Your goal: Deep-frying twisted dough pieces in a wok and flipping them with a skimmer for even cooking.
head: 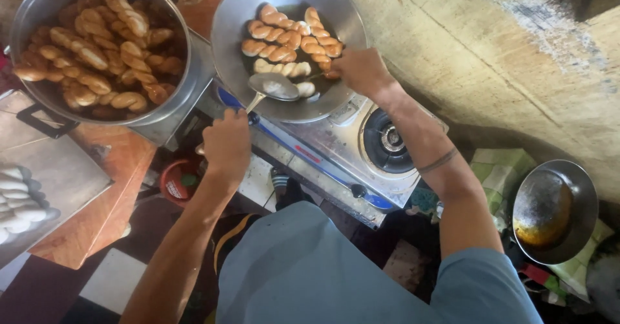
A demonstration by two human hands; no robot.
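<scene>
My left hand grips the handle of a metal ladle whose bowl rests at the near edge of a steel wok. In the wok, several twisted dough pieces lie in oil, some golden and some still pale. At the wok's right edge, my right hand is closed around a thin stick, and its tip touches the twists. The wok stands on the left burner of a two-burner gas stove.
A large metal pot at the left holds several browned twists. A grey tray with raw dough pieces lies on a wooden table. The right burner is bare. An oily pan sits at the right.
</scene>
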